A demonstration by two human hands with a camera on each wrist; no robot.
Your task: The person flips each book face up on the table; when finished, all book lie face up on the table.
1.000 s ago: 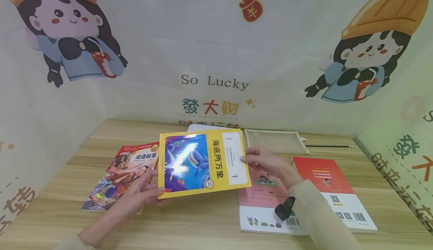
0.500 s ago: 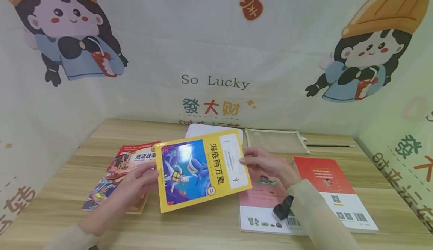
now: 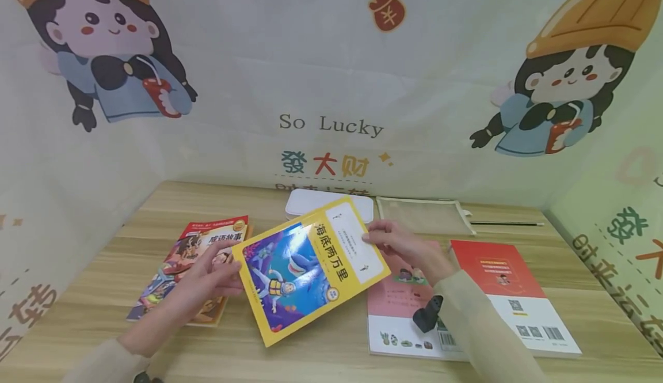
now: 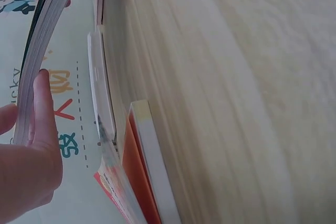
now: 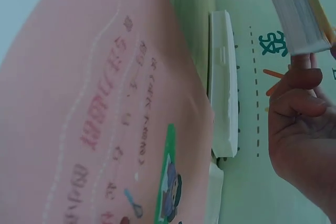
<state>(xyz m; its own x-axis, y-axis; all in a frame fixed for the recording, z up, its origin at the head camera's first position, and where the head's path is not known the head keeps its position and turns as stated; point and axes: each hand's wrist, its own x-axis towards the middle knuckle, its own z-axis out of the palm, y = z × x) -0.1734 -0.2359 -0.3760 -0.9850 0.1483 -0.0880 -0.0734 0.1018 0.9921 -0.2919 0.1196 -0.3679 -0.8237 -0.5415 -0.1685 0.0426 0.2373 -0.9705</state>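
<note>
A yellow book (image 3: 311,270) is held in the air over the middle of the desk (image 3: 305,363). Its left edge is pinched by the fingers of the left hand (image 3: 207,279), and its right edge by those of the right hand (image 3: 406,249). It seems to be held by both sides so it is kept steady and its front can be seen. It is tilted. On its shiny front, a blue sea is shown, with a diver, a big fish and large black letters.

On the left, a picture-covered book (image 3: 178,268) is stacked on another book (image 4: 157,166), maybe to keep things neat. On the right, a pink book (image 3: 393,299) and a red and white book (image 3: 513,308) are laid, backs up, it seems, as bar codes are shown.

At the far side, a white case (image 3: 316,201), a see-through pouch (image 3: 427,216) and a thin black stick (image 3: 505,224) are placed, perhaps to be out of the way.
</note>
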